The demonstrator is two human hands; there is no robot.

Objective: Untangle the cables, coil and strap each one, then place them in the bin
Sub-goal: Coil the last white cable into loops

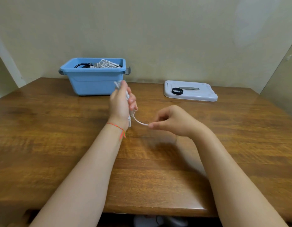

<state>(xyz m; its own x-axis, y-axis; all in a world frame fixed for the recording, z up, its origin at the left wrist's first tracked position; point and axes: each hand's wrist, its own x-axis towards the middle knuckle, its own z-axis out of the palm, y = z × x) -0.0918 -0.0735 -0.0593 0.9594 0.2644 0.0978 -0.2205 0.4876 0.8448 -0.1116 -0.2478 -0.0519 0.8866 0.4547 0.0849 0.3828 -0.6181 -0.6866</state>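
My left hand (pixel 121 104) grips a coiled white cable (pixel 129 117) upright above the table's middle, just in front of the blue bin (pixel 94 84). A short loose end of that cable runs right to my right hand (pixel 171 122), which pinches it between thumb and fingertip. The bin stands at the back left and holds coiled white cables (pixel 109 63) and black cables (pixel 82 65). A black strap (pixel 177 91) lies curled in a ring on the bin's grey lid (pixel 199 95) at the back right.
The wooden table (pixel 60 136) reaches to a wall behind the bin and lid. A panel stands at the far right edge. The table's front edge runs under my forearms.
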